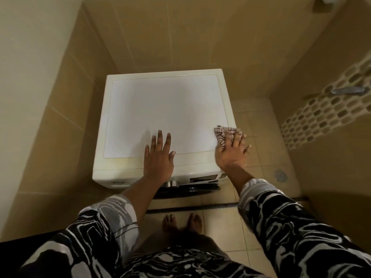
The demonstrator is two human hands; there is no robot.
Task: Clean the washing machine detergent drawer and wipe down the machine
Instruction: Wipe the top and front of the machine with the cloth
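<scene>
The machine [164,109] stands in a tiled corner, its white top seen from above, its back to the wall and its left side close to the side wall. A checked cloth [220,133] lies on the top at the right edge, near the front corner, partly hanging over the side. The wipe of the top looks under way, and the drawer, which would sit on the front panel, is hardly in view. The main risk is the cloth slipping off that edge to the floor, since it is only pressed and not gripped; a stroke carried further right would do it. A yellowed strip along the front left could also be missed if the strokes keep to the right. The right hand [232,151] is wide, fingers straight and spread, pressing the cloth flat, with 1 or 2 fingertips past the edge. The left hand [159,155] is also wide, palm down on the bare top near the front middle, holding nothing, likely as a brace. Below it a dial [172,183] shows on the front. A drain [280,175] sits in the floor to the right.
</scene>
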